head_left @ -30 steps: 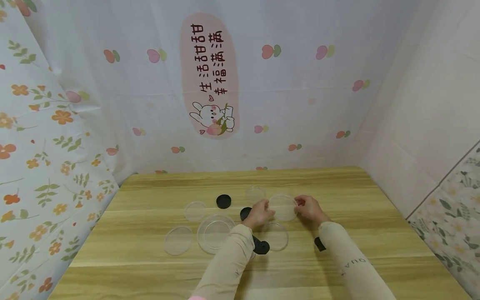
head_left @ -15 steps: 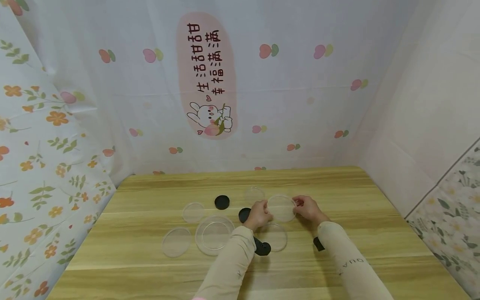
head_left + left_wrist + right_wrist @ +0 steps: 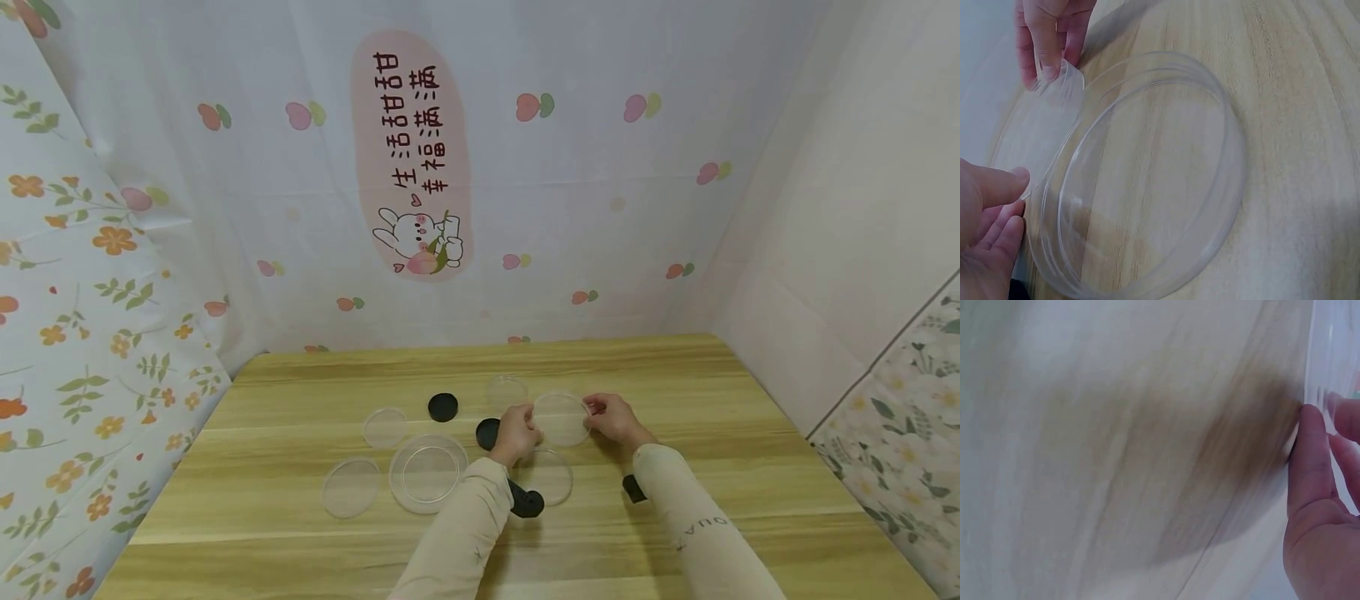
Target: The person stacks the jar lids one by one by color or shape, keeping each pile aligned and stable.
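A clear, round petri dish (image 3: 561, 419) is held by its edges between my two hands. My left hand (image 3: 516, 435) pinches its left edge between thumb and fingers. On the opposite edge, my right hand (image 3: 613, 418) has a similar pinch, and the right wrist view shows the thin rim (image 3: 1317, 356) between thumb and fingertips. Just nearer to me lies another clear petri dish (image 3: 572, 479), partly behind the left wrist; its stacked rims (image 3: 1232, 144) fill the left wrist view. A round black piece (image 3: 487, 434) shows beside my left hand, partly covered by it.
Left of the hands, a large clear dish (image 3: 400, 493) and two smaller clear discs, one nearer (image 3: 351, 487) and one farther (image 3: 385, 427), lie on the wooden table (image 3: 247, 517). Behind are a black disc (image 3: 443, 407) and a clear disc (image 3: 507, 392). Printed curtains (image 3: 600, 208) hang behind.
The head view has shifted slightly. Both hands keep hold of the dish in about the same place.
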